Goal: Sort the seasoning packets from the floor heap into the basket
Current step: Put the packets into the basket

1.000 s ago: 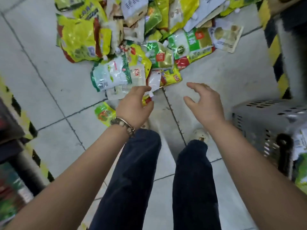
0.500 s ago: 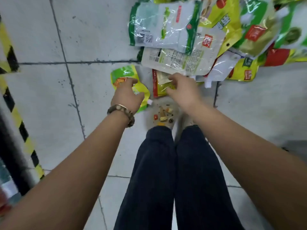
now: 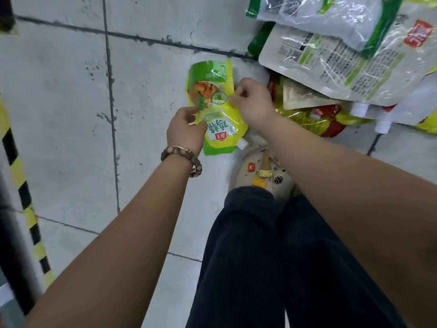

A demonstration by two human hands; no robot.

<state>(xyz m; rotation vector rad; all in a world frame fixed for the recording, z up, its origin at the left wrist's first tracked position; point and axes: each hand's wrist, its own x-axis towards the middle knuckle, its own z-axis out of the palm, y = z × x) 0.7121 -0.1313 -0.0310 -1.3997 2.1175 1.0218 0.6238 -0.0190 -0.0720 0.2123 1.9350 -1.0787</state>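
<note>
A small yellow-green seasoning pouch with a white spout lies on the grey floor tiles, apart from the heap. My left hand, with a bead bracelet on the wrist, pinches the pouch's left edge. My right hand pinches its right edge with curled fingers. The heap of packets fills the upper right: white-and-green pouches on top, yellow-red ones beneath. The basket is out of view.
My dark trouser legs and a beige clog with charms stand just below the pouch. A yellow-black hazard stripe and a dark post run down the left edge. Bare floor tiles lie to the left.
The view has dropped closer to the floor. My right hand moved left from the red-yellow packet to the small pouch's right edge; my left hand shifted down onto its left edge.
</note>
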